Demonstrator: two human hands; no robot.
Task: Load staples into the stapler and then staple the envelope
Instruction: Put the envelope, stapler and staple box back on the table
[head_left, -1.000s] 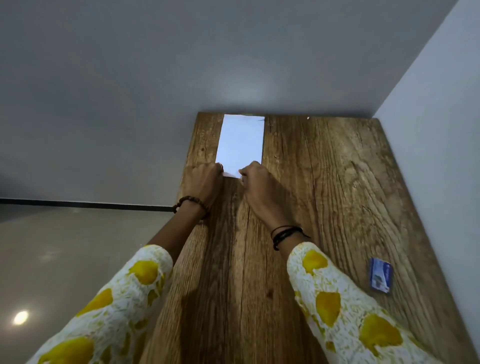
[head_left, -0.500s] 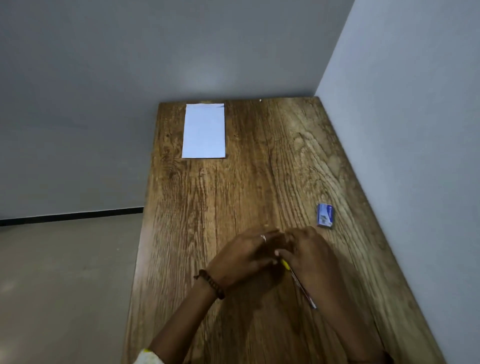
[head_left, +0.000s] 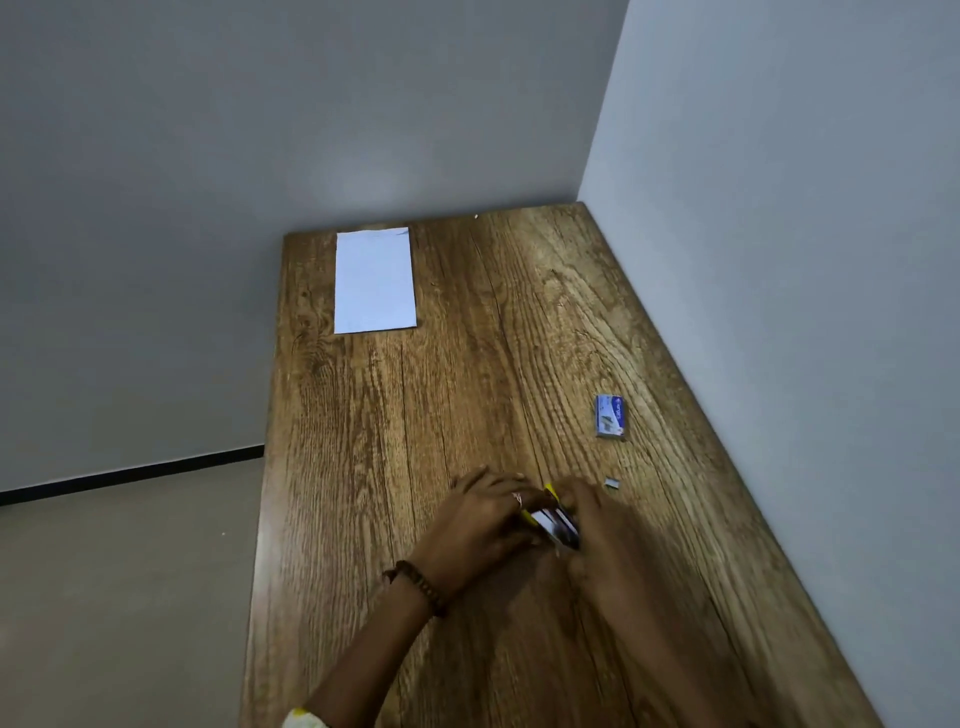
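A small yellow stapler (head_left: 555, 519) with a metal body lies between my two hands on the wooden table (head_left: 395, 447), near the middle front. My left hand (head_left: 485, 519) grips its left side and my right hand (head_left: 597, 540) covers its right side; most of the stapler is hidden. A white envelope (head_left: 375, 281) lies flat at the far left corner of the table, well away from my hands. A blue staple box (head_left: 609, 417) rests to the right. A small strip of staples (head_left: 612, 484) lies loose on the wood just beyond my right hand.
Grey walls close the table in at the back and along the right side. The table's left edge drops to a grey floor (head_left: 119, 597).
One second ago both hands were on the envelope at the far end. They pulled back to the table's front and now hold the stapler. A loose staple strip now shows beside my right hand.
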